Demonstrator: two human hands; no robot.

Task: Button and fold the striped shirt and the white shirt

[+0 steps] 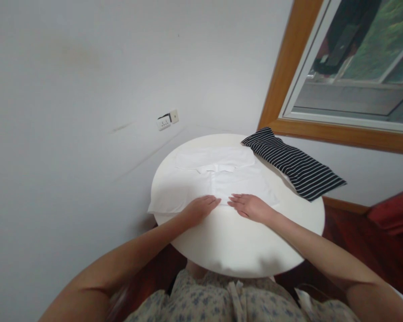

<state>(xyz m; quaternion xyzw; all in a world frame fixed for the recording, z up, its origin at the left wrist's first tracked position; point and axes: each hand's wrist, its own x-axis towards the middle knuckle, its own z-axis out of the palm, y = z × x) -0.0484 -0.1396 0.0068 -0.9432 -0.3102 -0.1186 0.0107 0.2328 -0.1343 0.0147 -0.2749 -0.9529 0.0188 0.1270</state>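
A white shirt (242, 180) lies spread on the round white table (235, 246), with a seam running down its middle and a folded band across its far part. My left hand (201, 209) rests flat on the shirt's near edge, left of the middle seam, fingers stretched out. Just right of the seam, my right hand (247, 206) lies flat on the same edge with its fingers extended. A small gap separates the two sets of fingertips. The shirt's left corner reaches the table's rim.
A folded black-and-white striped cloth (293, 165) lies along the table's right side, its end overhanging the rim. Behind the table stands a white wall with a power socket (164, 122). A wood-framed window (349, 127) is at the right, above a red cloth (398, 212).
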